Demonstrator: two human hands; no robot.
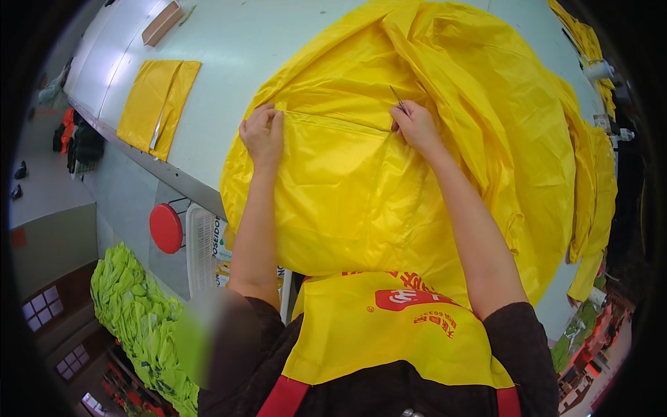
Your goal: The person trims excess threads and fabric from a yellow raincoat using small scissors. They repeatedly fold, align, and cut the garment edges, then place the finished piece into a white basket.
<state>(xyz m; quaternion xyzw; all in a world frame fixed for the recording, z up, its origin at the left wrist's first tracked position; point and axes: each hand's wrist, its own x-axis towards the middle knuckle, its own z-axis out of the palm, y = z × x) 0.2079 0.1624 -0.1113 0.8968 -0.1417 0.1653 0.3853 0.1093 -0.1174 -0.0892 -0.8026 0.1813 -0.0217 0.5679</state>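
A large sheet of shiny yellow coated fabric (326, 167) lies over the table and hangs towards me, gathered in folds on the right. A straight seam runs across it between my hands. My left hand (262, 137) pinches the fabric at the seam's left end, thumb and fingers pressed together. At the right end, my right hand (415, 125) is closed round a thin, pointed metal tool (397, 96), its tip pointing up and away. Its fingertips also touch the fabric by the seam. The tool's grip is hidden in my fingers, so its exact kind does not show.
Folded yellow fabric (158, 108) lies on the pale table (229, 62) to the left, with a pinkish tray (162, 23) beyond. A red stool (167, 228), a white basket (201, 247) and heaped lime-green fabric (139, 320) stand left. Thread cones (597, 70) sit at the right edge.
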